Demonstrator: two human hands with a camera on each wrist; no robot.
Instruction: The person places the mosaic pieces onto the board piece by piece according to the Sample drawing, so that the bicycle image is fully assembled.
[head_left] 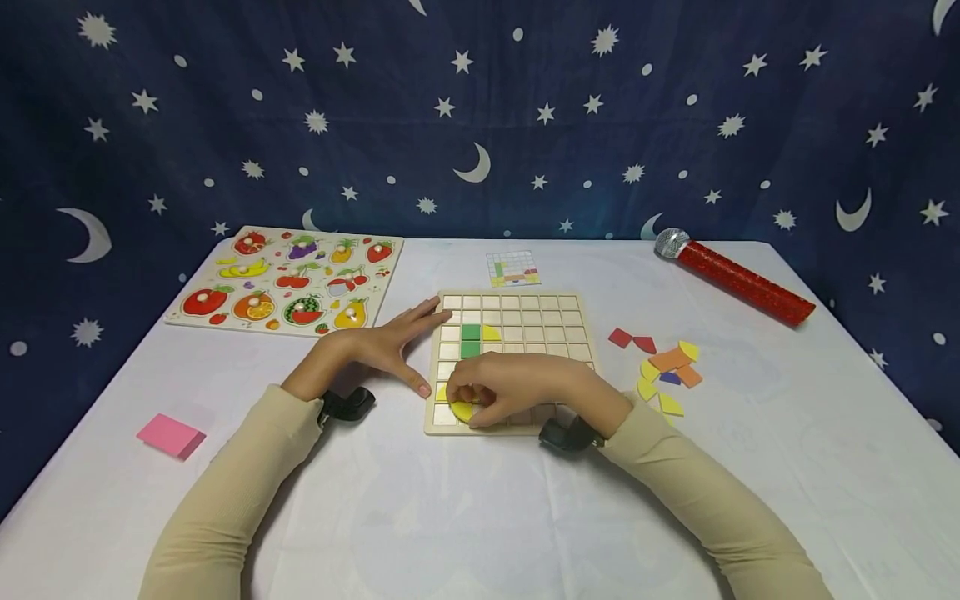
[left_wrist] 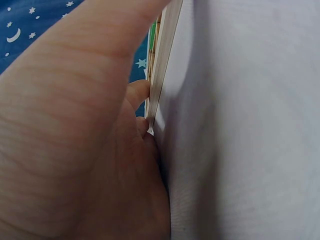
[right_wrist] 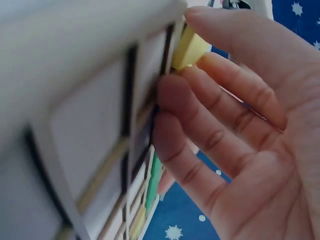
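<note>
A wooden grid board [head_left: 432,421] lies flat on the table with raised dividers between its square cells. Green square tiles [head_left: 470,332] and a yellow quarter-round tile [head_left: 491,333] sit in its upper left cells. Over the lower left cells, my right hand [head_left: 517,385] pinches a yellow curved-edge tile [head_left: 461,412] between thumb and fingers; the right wrist view shows this yellow tile [right_wrist: 191,52] at the fingertips. Another yellow tile [head_left: 441,392] shows partly beside those fingers. My left hand [head_left: 386,344] is spread along the board's left edge, fingers extended, touching the rim.
Loose orange, red, yellow and blue tiles [head_left: 670,360] lie right of the board. A small pattern card [head_left: 513,268] lies behind it. A fruit puzzle [head_left: 285,283] stands back left, a pink folded paper [head_left: 171,436] front left, and a red glittery microphone [head_left: 738,279] back right.
</note>
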